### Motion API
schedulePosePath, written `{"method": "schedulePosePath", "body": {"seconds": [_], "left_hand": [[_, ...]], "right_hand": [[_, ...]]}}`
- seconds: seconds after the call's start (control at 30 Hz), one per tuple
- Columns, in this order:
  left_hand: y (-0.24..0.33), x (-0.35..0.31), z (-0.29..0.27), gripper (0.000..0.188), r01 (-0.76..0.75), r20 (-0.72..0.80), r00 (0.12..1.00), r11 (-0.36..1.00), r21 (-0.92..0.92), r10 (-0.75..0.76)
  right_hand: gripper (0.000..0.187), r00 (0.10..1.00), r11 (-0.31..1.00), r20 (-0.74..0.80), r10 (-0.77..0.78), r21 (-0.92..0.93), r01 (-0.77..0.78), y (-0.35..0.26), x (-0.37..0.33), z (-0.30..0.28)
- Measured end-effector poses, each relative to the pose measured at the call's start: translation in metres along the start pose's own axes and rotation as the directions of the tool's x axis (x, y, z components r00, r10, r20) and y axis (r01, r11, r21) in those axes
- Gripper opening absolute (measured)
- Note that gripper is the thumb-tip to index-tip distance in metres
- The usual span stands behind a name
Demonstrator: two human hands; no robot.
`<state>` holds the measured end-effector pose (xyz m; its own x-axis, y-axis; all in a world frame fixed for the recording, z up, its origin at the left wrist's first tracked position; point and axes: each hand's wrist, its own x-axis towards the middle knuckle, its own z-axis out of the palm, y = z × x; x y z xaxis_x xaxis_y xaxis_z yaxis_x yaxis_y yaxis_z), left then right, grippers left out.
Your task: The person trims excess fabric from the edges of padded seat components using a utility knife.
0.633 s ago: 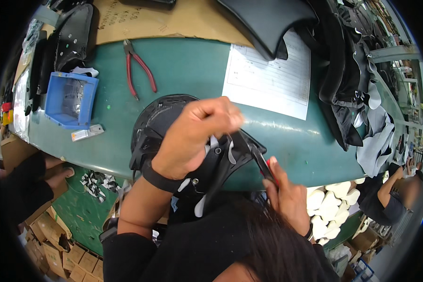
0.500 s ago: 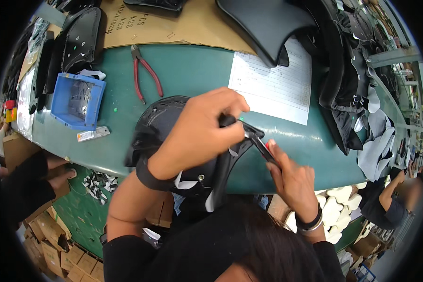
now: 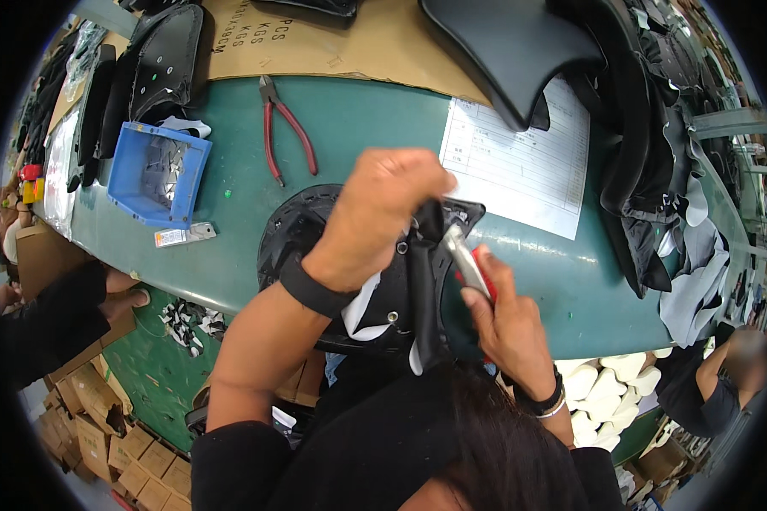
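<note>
In front of me lies a black seat pad [image 3: 291, 228], underside up, with metal eyelets and pale fabric strips along it. My left hand [image 3: 382, 200] is closed on the edge of its black cover flap [image 3: 424, 294], pulling it upward; the fingertips are partly hidden. My right hand [image 3: 513, 328] is wrapped round a red and silver utility knife [image 3: 471, 266]. The knife's front end touches or nearly touches the flap, just below the left hand; I cannot see the blade's contact clearly.
Red-handled cutting pliers [image 3: 288, 132], a blue bin [image 3: 160, 175] of small metal pieces and a small blade case [image 3: 186, 235] lie to the left. A printed sheet [image 3: 520, 166] and a black seat [image 3: 516, 51] are ahead. Black covers [image 3: 635, 170] line the right; a co-worker [image 3: 712, 383] is beyond.
The knife has shifted from pointing into the left hand's grip to just below it, showing its silver body. My left hand has turned and risen slightly; the whole view has moved slightly.
</note>
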<state>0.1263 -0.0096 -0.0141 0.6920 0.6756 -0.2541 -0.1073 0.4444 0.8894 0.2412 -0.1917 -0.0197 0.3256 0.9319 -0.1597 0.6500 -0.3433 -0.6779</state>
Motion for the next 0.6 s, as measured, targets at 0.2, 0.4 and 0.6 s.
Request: {"method": "schedulePosePath", "body": {"seconds": [0.2, 0.4, 0.6], "left_hand": [[0.018, 0.006, -0.032, 0.018, -0.349, 0.155, 0.913, 0.919, -0.185, 0.378], [0.035, -0.018, -0.017, 0.017, -0.349, -0.088, 0.916, 0.666, -0.659, 0.392], [0.026, -0.065, -0.012, 0.016, -0.349, 0.343, 0.931, -0.026, 0.937, -0.126]], "right_hand": [[0.049, 0.913, 0.991, 0.406, -0.042, 0.131, -0.012, 0.000, -0.006, -0.023], [0.045, 0.826, 0.988, 0.560, -0.069, -0.079, 0.136, 0.011, -0.010, -0.055], [0.044, 0.843, 0.881, 0.527, -0.108, -0.342, 0.327, -0.010, 0.009, -0.069]]}}
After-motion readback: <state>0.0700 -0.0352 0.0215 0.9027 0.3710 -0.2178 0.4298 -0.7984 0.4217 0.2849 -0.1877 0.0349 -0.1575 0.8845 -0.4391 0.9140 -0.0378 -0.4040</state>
